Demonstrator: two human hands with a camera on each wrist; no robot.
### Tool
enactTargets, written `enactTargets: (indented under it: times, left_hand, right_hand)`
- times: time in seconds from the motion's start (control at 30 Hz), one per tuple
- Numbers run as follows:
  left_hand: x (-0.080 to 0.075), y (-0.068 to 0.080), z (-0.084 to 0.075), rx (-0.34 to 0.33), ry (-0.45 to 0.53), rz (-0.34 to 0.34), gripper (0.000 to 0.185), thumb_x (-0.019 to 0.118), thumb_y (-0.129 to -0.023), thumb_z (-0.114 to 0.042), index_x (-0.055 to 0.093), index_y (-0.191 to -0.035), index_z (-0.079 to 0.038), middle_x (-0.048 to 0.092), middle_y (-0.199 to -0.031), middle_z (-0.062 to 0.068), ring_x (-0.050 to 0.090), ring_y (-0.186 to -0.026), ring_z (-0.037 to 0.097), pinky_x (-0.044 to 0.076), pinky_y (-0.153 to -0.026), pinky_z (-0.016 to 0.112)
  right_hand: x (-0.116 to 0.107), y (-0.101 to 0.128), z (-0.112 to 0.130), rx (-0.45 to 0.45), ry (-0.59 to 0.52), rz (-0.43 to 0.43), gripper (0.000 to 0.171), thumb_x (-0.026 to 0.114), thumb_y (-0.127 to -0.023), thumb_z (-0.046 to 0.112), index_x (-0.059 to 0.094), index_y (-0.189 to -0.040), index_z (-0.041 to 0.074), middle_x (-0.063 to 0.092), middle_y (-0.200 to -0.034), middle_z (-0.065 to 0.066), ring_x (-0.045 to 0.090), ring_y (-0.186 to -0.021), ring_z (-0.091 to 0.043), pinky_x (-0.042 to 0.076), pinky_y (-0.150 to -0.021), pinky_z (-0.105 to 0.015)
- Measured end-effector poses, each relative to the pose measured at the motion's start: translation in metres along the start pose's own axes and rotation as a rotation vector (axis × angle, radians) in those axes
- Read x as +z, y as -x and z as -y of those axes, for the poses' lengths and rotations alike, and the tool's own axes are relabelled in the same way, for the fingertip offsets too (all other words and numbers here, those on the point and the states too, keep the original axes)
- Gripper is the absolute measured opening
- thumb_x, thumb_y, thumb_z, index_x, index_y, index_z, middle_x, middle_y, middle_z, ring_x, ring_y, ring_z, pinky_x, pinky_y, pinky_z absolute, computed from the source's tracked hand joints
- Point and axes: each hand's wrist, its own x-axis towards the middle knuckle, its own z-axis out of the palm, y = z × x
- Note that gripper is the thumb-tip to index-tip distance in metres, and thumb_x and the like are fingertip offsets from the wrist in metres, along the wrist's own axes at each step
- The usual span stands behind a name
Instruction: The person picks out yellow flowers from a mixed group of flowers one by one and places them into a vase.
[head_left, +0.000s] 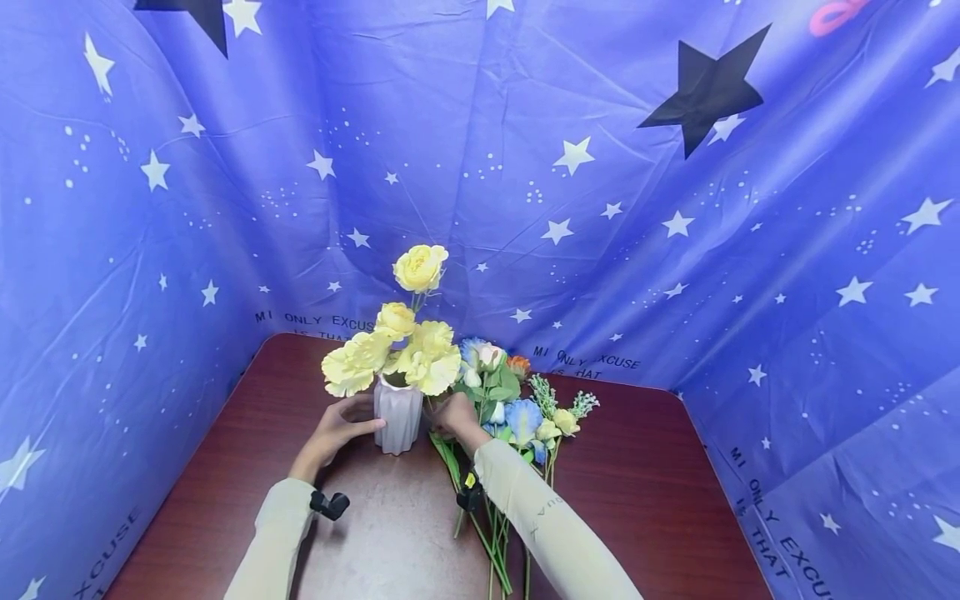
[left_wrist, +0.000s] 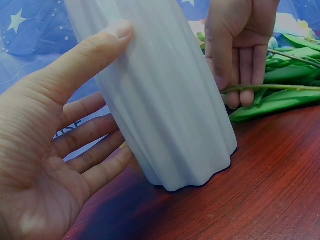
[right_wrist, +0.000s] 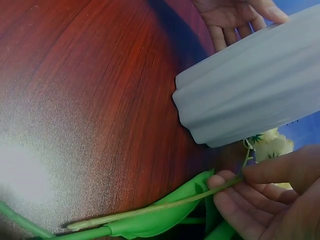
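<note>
A pale, fluted vase (head_left: 398, 417) stands upright on the table with several yellow flowers (head_left: 431, 354) above its mouth. Along its left side my left hand (head_left: 341, 429) holds it, the thumb (left_wrist: 107, 42) across the near face and the other fingers spread at the side and behind. On the vase's right, my right hand (head_left: 456, 417) pinches a thin flower stem (right_wrist: 150, 207) between thumb and fingertips. The stem's cut end points toward the table, and pale yellow petals (right_wrist: 272, 147) show beyond the fingers at its upper end.
Right of the vase lies a pile of flowers, with a blue bloom (head_left: 523, 419), white buds, an orange bloom (head_left: 518, 366) and small yellow ones (head_left: 566, 422). Their green stems (head_left: 491, 542) run toward the near edge under the right forearm. A blue starry curtain (head_left: 480, 167) encloses the table (head_left: 622, 500).
</note>
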Motion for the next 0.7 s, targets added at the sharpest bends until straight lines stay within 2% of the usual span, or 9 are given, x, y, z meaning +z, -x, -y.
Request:
enactTargets:
  times: [0.1, 0.33, 0.7]
  left_hand:
    - [-0.0007, 0.0003, 0.0005, 0.006, -0.001, 0.0, 0.055, 0.08, -0.085, -0.003, 0.056, -0.132, 0.014, 0.062, -0.128, 0.036, 0.067, -0.102, 0.009, 0.057, -0.084, 0.021]
    - [-0.0006, 0.0007, -0.0015, 0.003, -0.013, -0.009, 0.054, 0.08, -0.085, -0.003, 0.057, -0.131, 0.013, 0.063, -0.127, 0.035, 0.065, -0.1, 0.006, 0.057, -0.084, 0.02]
    - [0.0005, 0.0006, -0.0036, -0.012, -0.001, -0.001, 0.054, 0.079, -0.086, -0.003, 0.056, -0.132, 0.014, 0.062, -0.128, 0.036, 0.067, -0.103, 0.011, 0.057, -0.085, 0.02]
  right_hand:
    - [-0.001, 0.0008, 0.0005, 0.029, -0.042, 0.021, 0.012, 0.069, -0.077, -0.012, 0.074, -0.069, -0.005, 0.073, -0.073, -0.025, 0.075, -0.067, -0.038, 0.063, -0.058, -0.042]
    - [-0.0009, -0.0018, -0.0002, 0.074, -0.112, 0.061, 0.01, 0.075, -0.074, -0.017, 0.077, -0.079, -0.009, 0.074, -0.071, -0.022, 0.076, -0.071, -0.038, 0.063, -0.058, -0.038]
    - [-0.0034, 0.0013, -0.004, 0.042, -0.132, 0.082, 0.013, 0.074, -0.077, -0.017, 0.076, -0.089, -0.012, 0.075, -0.076, -0.023, 0.076, -0.071, -0.036, 0.064, -0.06, -0.038]
